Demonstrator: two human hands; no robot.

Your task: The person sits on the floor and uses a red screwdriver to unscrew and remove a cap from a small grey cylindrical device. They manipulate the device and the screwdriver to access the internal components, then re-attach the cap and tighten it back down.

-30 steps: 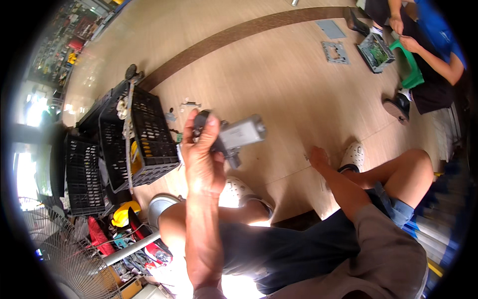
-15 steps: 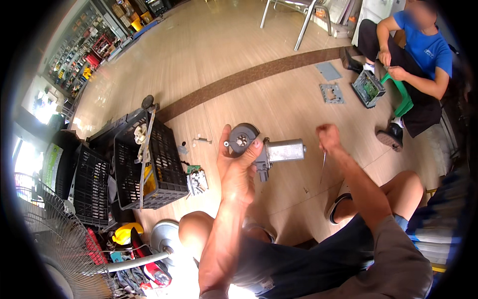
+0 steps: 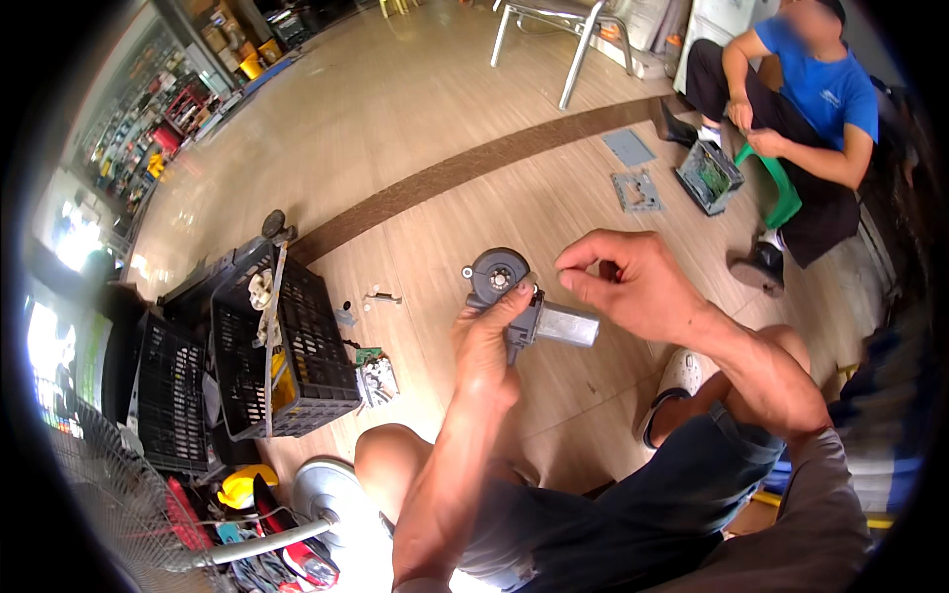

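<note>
My left hand [image 3: 484, 346] grips an electric gear motor [image 3: 499, 277]. It has a dark round gear housing with a toothed hub, and a silver cylindrical can [image 3: 566, 326] sticks out to the right. My thumb presses on the housing beside the hub. Just right of the housing, apart from it, my right hand [image 3: 643, 282] is closed, with thumb and forefinger curled toward each other. Something dark shows among its fingers, too hidden to name.
Black plastic crates [image 3: 297, 346] stand at left, near a fan [image 3: 129, 494]. Small parts and a green circuit board [image 3: 368, 354] lie beside them. At upper right a seated person [image 3: 820, 89] in blue works near an opened metal box [image 3: 710, 178], flat plates [image 3: 635, 191] and a chair [image 3: 563, 40].
My right hand has come left and closer to the gear motor, and the thin rod hanging from it earlier no longer shows. The motor has tilted, its silver end lower.
</note>
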